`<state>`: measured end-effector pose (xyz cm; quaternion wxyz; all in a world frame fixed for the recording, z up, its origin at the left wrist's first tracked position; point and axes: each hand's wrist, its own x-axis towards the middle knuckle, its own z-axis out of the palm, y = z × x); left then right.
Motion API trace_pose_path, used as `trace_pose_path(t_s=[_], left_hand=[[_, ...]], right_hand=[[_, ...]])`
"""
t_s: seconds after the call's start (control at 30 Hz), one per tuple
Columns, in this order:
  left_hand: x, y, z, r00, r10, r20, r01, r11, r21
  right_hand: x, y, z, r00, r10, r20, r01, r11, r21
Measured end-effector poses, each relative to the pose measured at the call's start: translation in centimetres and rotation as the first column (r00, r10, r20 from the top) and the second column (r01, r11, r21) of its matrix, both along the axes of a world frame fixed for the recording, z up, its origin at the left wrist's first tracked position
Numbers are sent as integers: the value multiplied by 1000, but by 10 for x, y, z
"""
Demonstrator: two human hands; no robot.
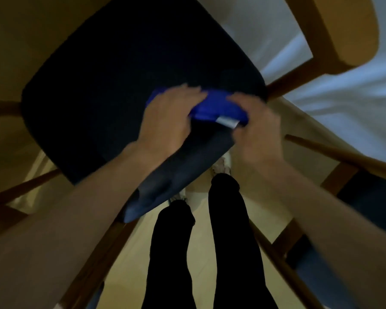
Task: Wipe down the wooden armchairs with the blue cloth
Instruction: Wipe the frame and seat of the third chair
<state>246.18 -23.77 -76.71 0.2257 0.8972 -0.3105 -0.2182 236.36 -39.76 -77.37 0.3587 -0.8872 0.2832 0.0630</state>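
Note:
A blue cloth (218,109) with a small white label lies bunched on the dark seat cushion (120,85) of a wooden armchair, near the cushion's front right corner. My left hand (167,121) lies over the cloth's left end, its fingers spread on top of it. My right hand (254,128) holds the cloth's right end, fingers curled round it by the label. The chair's wooden frame (294,79) shows past the cushion on the right. The picture is blurred by motion.
A second wooden chair back (343,34) stands at the upper right, before a white sheet or bed (343,103). More wooden rails (334,152) and a dark seat (370,201) lie to the right. My legs in black trousers (230,241) stand on a pale floor.

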Motion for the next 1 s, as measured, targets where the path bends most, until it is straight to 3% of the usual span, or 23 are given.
trace_pose_path(t_s=[0.17, 0.27, 0.37, 0.43, 0.6, 0.77, 0.87, 1.0], left_hand=[[24, -94, -28, 993, -114, -33, 113, 992, -48], [15, -83, -33, 988, -133, -79, 132, 991, -17], [1, -31, -15, 973, -197, -124, 196, 980, -22], [-11, 12, -3, 967, -199, -159, 202, 979, 4], [-47, 106, 5, 975, -145, -167, 189, 939, 287], [-51, 121, 9, 967, -97, -236, 177, 923, 343], [-35, 86, 13, 976, -113, -184, 156, 959, 238], [-4, -5, 7, 989, -142, -37, 143, 990, 12]], right_hand=[[-7, -41, -28, 988, -156, 9, 155, 978, -139], [-18, -11, -35, 973, -231, 22, 232, 969, -83], [-40, 47, -30, 960, -272, -62, 272, 962, -8], [-55, 92, -24, 960, -246, -133, 260, 961, 99], [-84, 173, -10, 964, -108, -245, 173, 949, 265], [-84, 147, -2, 979, 60, -194, 23, 916, 400], [-66, 96, 1, 993, 32, -114, 8, 942, 335], [-32, 12, -4, 987, -156, 42, 155, 987, 34]])
